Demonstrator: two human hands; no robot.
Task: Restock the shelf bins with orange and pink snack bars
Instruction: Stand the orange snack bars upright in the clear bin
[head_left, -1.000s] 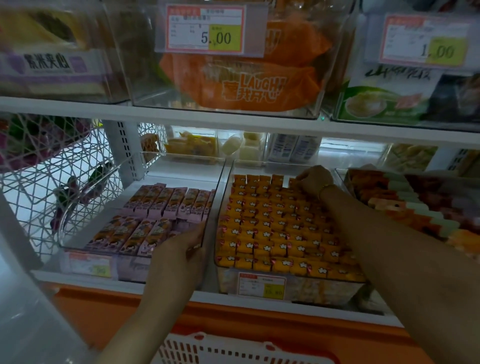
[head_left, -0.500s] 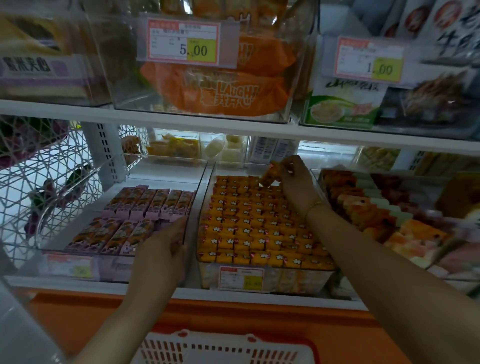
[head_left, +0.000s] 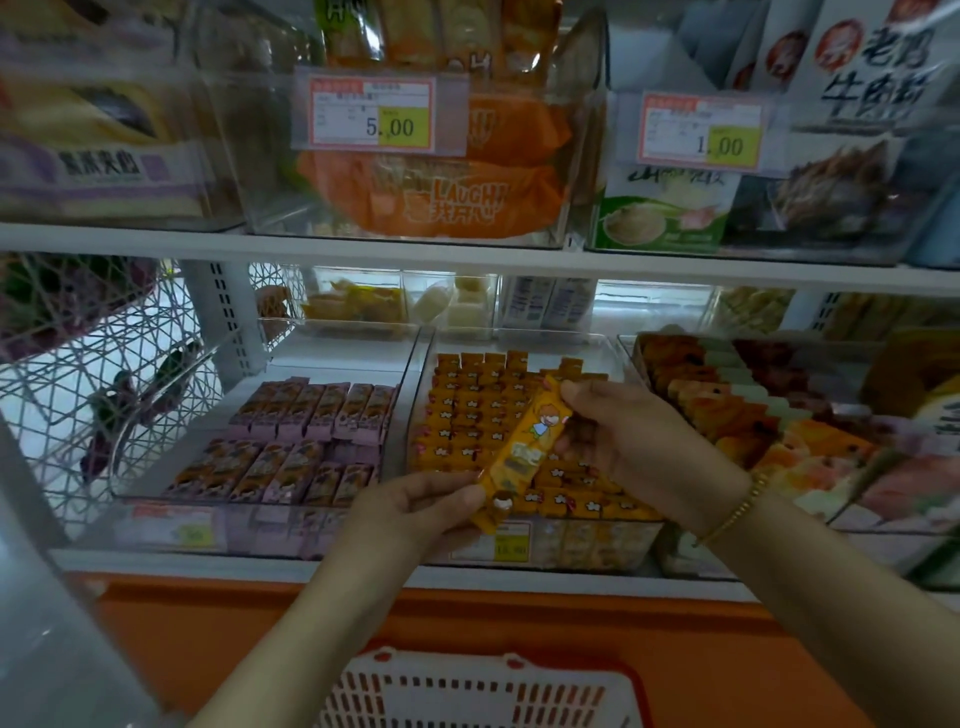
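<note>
1. Grip at the near end: the left hand (head_left: 410, 514) pinches the lower tip of one orange snack bar (head_left: 524, 452) between thumb and curled fingers. The right hand (head_left: 634, 447) holds the upper tip between thumb and fingertips, its palm half open behind the wrapper.
2. The bar is in the air between the two hands, clear of the stock. It hangs over the front half of the orange bin (head_left: 587, 540), close to the front edge of the shelf (head_left: 208, 564).
3. Its long axis slants, with the low end towards the person and the left, and the high end away and to the right.
4. The packed orange bars (head_left: 483, 415) beneath stand on end in tight rows and show only their tops, so the held bar lies across their set.
5. As I judge it, the coming move turns on that mismatch: the bar must be tipped upright before it can drop into a row. What room there is seems to be at the bin's back right corner, and the right hand is nearer to it.
6. The pink snack bars (head_left: 311, 431) lie flat in the pink bin (head_left: 332, 353) just to the left, whose back part is bare. The left hand is nearer that one.
7. A basket (head_left: 467, 662) sits below the shelf; I cannot tell what it holds.
</note>
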